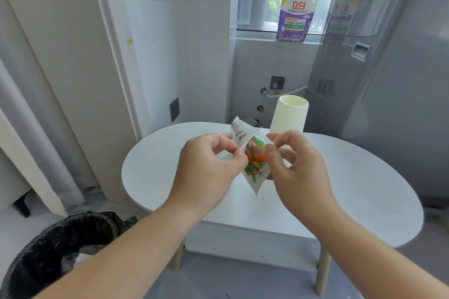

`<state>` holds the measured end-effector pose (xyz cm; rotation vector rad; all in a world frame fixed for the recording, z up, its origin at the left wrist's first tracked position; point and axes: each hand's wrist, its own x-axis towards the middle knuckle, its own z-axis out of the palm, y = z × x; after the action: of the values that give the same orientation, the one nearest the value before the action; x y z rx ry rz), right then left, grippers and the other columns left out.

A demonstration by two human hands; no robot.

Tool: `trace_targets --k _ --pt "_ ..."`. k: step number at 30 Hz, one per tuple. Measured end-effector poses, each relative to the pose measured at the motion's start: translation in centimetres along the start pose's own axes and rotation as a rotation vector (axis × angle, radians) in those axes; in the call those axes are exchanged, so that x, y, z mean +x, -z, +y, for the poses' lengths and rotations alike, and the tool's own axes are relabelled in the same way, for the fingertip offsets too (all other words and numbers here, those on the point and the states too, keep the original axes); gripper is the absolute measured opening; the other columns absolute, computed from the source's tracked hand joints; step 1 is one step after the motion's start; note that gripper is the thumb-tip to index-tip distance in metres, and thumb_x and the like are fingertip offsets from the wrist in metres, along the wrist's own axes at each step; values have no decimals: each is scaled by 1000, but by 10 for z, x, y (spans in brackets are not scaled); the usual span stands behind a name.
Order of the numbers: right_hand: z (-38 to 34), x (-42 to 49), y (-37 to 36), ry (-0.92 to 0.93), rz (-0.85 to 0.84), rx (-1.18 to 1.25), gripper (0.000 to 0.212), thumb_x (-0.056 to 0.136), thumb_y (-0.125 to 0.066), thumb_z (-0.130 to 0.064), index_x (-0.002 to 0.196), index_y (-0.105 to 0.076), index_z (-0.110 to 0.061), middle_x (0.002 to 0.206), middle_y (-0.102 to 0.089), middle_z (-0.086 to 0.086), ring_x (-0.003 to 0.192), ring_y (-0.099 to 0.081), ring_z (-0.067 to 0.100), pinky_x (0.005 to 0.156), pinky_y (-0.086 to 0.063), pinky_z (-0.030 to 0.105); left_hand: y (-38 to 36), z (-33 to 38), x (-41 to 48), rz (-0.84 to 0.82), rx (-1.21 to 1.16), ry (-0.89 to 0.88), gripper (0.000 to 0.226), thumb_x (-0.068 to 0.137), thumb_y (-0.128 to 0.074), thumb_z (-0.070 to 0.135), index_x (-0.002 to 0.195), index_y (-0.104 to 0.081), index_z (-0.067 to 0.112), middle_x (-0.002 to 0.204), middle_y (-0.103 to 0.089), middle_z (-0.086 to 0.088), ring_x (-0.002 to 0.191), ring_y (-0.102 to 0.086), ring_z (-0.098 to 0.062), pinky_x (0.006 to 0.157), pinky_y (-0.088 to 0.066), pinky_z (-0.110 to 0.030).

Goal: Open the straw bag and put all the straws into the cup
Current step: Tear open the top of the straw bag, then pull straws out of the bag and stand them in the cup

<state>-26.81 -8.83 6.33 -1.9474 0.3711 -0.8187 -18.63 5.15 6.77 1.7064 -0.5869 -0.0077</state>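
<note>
Just in front of the cup, the left hand and right hand are each pinching one lip of the straw bag, apparently pulling its mouth apart; the straws are sitting inside it.

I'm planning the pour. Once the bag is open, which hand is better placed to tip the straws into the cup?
Probably the right hand: the cup stands just behind it on the table, while the left hand pinches the bag farther from it.
</note>
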Motion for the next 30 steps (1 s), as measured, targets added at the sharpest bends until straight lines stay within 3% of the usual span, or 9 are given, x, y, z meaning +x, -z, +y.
trace_targets --k 2,4,6,8,13,16,19,26,30 --pt "0 3 3 -27 8 35 21 100 -56 -20 83 -50 -31 119 -67 -11 100 -71 17 62 -63 34 1 3 0 43 118 -40 12 84 -75 20 75 -69 21 117 -74 12 105 -66 8 77 -47 -3" --pt "-1 4 6 -37 8 64 20 102 -53 -16 86 -49 -29 118 -69 -6 97 -72 17 61 -62 29 -1 5 -2 24 128 -10 16 88 -73 31 86 -62 21 113 -70 20 105 -62 9 71 -43 0" --pt "-4 5 7 -61 12 107 17 103 -51 -14 89 -49 -23 104 -73 0 87 -74 14 61 -61 27 -6 4 -3 -65 31 145 34 89 -64 55 103 -56 25 114 -63 20 111 -58 4 86 -47 -12" --pt "-7 8 9 -126 31 234 13 103 -50 -13 91 -49 -16 94 -75 5 83 -74 17 64 -62 30 -12 1 -4 -130 -120 404 47 89 -52 70 112 -51 29 117 -58 12 114 -57 -5 97 -54 -39" --pt "-16 12 15 -295 28 620 9 103 -52 -12 95 -51 -8 99 -75 17 90 -75 27 74 -62 41 -28 -18 4 -261 -789 938 82 91 -54 70 132 -40 1 127 -64 -30 110 -71 -40 93 -56 -61" --pt "-17 10 18 -380 -29 818 4 103 -53 -12 100 -54 -9 98 -75 17 83 -74 26 72 -62 37 -35 -22 11 -340 -1208 855 102 85 -54 77 144 -43 -5 133 -65 -27 121 -67 -37 103 -51 -56" --pt "-15 11 24 -477 -79 997 4 102 -51 -8 101 -55 -8 98 -76 18 87 -74 29 78 -63 38 -43 -13 20 -245 -1296 703 89 84 -58 75 140 -60 7 135 -67 -18 126 -65 -32 110 -46 -49" --pt "2 16 35 -689 -118 1161 34 99 -44 -10 126 -58 4 115 -72 25 107 -70 41 85 -60 49 -57 1 43 -87 -1126 473 35 94 -63 33 122 -64 12 113 -71 -15 117 -66 -34 109 -46 -48" --pt "13 22 38 -818 8 1172 45 105 -38 -36 128 -59 -3 116 -73 21 104 -72 40 93 -55 52 -66 4 45 -94 -903 301 38 92 -68 20 128 -64 9 110 -74 -11 108 -71 -29 88 -60 -41"
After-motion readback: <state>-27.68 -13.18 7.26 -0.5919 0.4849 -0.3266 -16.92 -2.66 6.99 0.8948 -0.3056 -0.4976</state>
